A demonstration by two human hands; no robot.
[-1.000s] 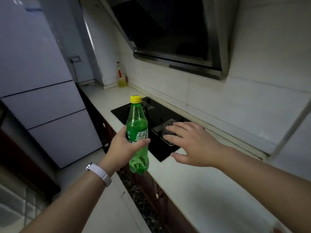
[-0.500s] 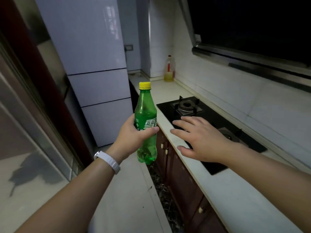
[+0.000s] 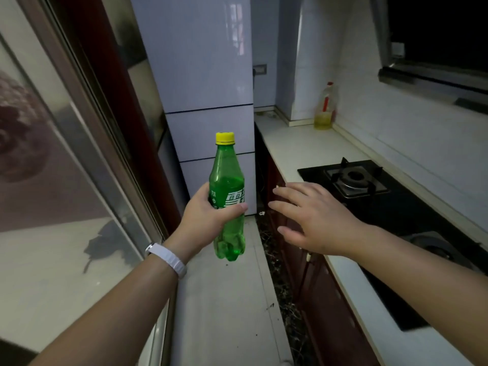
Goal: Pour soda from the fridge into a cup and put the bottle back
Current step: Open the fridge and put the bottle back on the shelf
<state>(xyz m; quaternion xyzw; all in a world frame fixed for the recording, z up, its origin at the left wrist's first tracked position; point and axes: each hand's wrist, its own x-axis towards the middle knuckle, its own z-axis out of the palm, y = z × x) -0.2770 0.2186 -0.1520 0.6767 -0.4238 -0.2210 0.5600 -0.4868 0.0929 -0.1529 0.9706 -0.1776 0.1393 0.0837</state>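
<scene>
The left hand [image 3: 208, 220] grips the bottle [image 3: 227, 196] round its label, thumb across the front, holding it upright with the yellow cap [image 3: 225, 137] screwed on. That suits carrying: a capped, vertical bottle cannot spill. The bottle hangs in the air in front of the fridge [image 3: 208, 107], well short of its doors, over the floor of the aisle. Soda seems to fill only its lower part, so the pour is probably done and this is likely the walk back; no cup is in view.

The right hand [image 3: 314, 217] is free, fingers spread and straight, holding nothing, raised toward the fridge, probably to pull a door.

All three fridge doors are closed, so one must be opened first. The aisle before the fridge is narrow: a sliding glass door [image 3: 66, 180] bounds it on one side, the counter [image 3: 290, 149] edge and the cabinets below it on the other. Room for a swinging fridge door looks tight.
</scene>
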